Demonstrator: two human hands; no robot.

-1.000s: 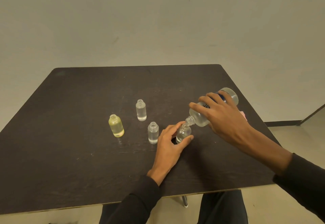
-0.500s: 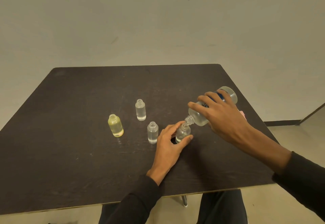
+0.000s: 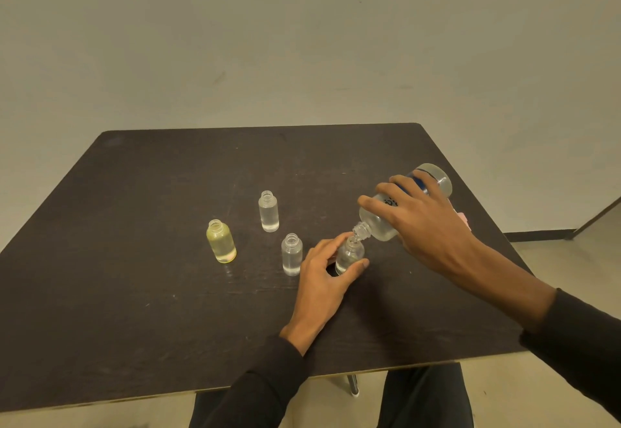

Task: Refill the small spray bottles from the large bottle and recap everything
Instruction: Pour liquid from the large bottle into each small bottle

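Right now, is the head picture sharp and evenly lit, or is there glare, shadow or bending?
Head view: mostly sharp, light soft and even; faint sheen on the dark table; wide-angle lens bends its edges; only weak shadows under the left hand and right hand; clear small bottle hard to read.

Matt scuffed table [image 3: 134, 293], glossy clear bottles [image 3: 291, 254]
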